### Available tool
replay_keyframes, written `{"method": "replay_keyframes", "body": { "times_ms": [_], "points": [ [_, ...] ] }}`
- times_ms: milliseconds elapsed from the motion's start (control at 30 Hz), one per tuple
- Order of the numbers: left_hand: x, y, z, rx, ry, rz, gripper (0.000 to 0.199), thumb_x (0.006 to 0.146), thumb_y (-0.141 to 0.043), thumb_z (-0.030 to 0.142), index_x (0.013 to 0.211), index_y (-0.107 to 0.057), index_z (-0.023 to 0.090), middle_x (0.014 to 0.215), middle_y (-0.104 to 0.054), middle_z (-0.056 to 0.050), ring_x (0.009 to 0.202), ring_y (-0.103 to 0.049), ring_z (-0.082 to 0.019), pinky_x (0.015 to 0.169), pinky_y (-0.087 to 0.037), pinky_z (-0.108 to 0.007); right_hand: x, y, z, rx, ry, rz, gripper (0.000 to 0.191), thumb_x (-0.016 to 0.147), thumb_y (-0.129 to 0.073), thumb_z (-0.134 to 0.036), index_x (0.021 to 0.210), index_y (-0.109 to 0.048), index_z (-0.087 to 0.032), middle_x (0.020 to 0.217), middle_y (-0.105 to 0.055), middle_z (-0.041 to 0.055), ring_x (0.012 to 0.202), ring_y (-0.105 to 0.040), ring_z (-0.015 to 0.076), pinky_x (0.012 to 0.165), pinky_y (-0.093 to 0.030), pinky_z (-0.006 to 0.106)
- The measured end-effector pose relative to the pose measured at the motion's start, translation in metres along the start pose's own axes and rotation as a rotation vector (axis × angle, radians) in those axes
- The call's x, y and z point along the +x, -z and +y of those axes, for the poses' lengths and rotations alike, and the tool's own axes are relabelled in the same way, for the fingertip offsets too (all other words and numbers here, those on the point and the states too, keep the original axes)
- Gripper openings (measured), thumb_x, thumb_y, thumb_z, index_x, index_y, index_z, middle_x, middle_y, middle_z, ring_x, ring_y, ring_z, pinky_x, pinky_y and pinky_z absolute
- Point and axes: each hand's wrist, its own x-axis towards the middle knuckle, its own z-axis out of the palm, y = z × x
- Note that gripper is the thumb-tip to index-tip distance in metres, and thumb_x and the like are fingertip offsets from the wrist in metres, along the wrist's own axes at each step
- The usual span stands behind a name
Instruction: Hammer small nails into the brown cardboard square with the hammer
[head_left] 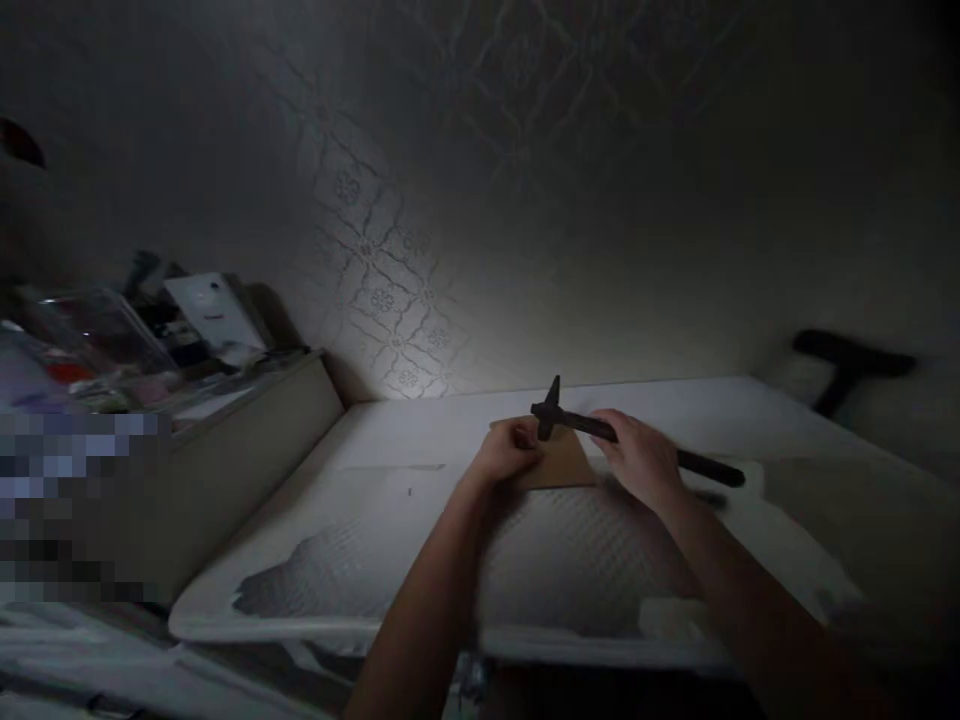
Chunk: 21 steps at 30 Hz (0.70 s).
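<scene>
A dark hammer (581, 424) is held by its handle in my right hand (643, 458), its head tilted over a flat brown board (562, 462). The handle's end sticks out to the right, past the hand. My left hand (510, 452) rests on the board's left part, fingers curled close to the hammer head. Whether those fingers pinch something small is too dark and blurred to tell. The board lies on the white table (405, 440).
Left of the table stands a cabinet (255, 440) topped with a white box (217, 312), a clear plastic case (112, 335) and clutter. A small dark speck (410, 491) lies left of my left arm. A black T-shaped object (847, 362) stands at the right, near the patterned wall.
</scene>
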Motion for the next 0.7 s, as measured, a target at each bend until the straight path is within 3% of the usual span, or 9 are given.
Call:
{"method": "replay_keyframes", "body": {
  "times_ms": [233, 700],
  "points": [
    [-0.0022, -0.0022, 0.0043, 0.159, -0.027, 0.067, 0.021, 0.066, -0.065, 0.009, 0.086, -0.065, 0.014, 0.074, -0.064, -0.001, 0.07, -0.06, -0.012, 0.064, -0.045, -0.019, -0.0002, -0.0009, 0.0015, -0.009, -0.017, 0.012, 0.026, 0.084, -0.051, -0.021, 0.108, -0.059, -0.025, 0.1, -0.068, 0.0045, 0.089, -0.063, 0.0233, 0.071, -0.044, 0.032],
    [0.0015, -0.0039, -0.0009, 0.12, 0.082, 0.13, 0.026, 0.071, -0.066, 0.016, 0.097, -0.064, 0.012, 0.081, -0.068, -0.005, 0.072, -0.062, -0.015, 0.062, -0.046, -0.02, -0.0001, 0.0006, 0.0015, 0.012, -0.013, 0.014, 0.027, 0.082, -0.052, -0.018, 0.106, -0.061, -0.026, 0.101, -0.068, 0.0041, 0.09, -0.063, 0.0227, 0.074, -0.044, 0.032]
  ]
}}
